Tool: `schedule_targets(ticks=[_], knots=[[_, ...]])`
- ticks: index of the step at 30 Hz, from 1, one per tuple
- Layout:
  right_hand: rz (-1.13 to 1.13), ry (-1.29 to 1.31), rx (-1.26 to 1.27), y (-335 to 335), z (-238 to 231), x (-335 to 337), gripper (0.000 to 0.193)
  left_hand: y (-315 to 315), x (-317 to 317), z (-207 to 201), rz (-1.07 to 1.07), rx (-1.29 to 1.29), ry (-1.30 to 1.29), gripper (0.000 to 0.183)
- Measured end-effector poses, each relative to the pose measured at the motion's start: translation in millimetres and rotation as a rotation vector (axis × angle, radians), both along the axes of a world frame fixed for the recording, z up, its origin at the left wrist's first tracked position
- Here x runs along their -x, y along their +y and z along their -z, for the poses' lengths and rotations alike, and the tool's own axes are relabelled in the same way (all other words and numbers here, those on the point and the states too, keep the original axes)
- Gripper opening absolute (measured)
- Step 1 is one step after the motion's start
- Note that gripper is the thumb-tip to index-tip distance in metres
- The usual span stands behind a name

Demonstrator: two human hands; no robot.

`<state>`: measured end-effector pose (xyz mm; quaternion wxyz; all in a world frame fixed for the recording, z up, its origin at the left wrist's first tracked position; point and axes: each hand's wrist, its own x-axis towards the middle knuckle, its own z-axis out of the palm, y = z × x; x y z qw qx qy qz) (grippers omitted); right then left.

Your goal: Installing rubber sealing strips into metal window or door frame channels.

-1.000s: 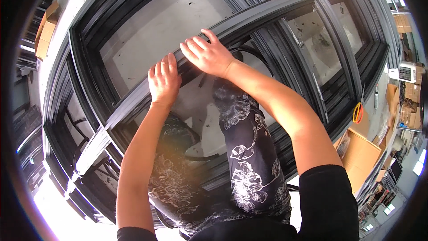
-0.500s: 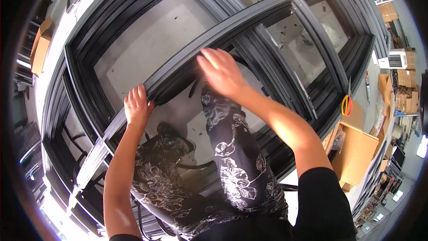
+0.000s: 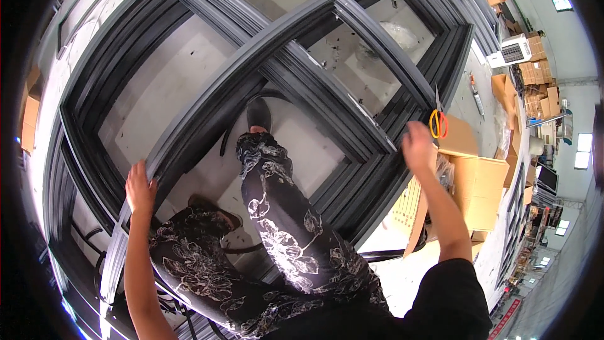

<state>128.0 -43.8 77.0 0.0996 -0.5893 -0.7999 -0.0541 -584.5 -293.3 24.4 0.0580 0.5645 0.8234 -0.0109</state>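
A large grey window frame of dark profiles spans the space before me, its long bar curving across the middle. My left hand grips this bar near its lower left end, fingers over the top and thumb at the side. My right hand, slightly blurred, is over the frame's right edge with fingers loosely apart and nothing seen in them. Just beside its fingertips lie scissors with orange and yellow handles, blades pointing away. Inside the frame's near opening are my legs in dark flowered trousers.
An open cardboard box stands right of the frame, near my right forearm. Beyond it lie a sealant-like tube and a white box-shaped unit. More cartons are stacked at the far right. Clear plastic film shows through a far opening.
My right hand has left the middle of the bar and moved right, to the scissors. My left hand stays at the bar. The view has shifted to the right.
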Motion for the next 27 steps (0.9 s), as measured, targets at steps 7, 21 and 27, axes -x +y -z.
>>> schedule_targets(ticks=[7, 21, 27], knots=[[0.684, -0.221, 0.182, 93.4, 25.3, -147.2, 0.056, -72.9, 24.1, -2.9, -0.208, 0.008, 0.049, 0.066], [0.806, -0.197, 0.569, 100.1, 27.7, -105.8, 0.057, -182.6, -40.8, -51.6, -0.389, -0.259, 0.044, 0.051], [-0.32, 0.285, 0.284, 13.6, 14.7, 113.4, 0.065, -273.0, -122.1, -46.5, -0.747, -0.308, 0.023, 0.057]])
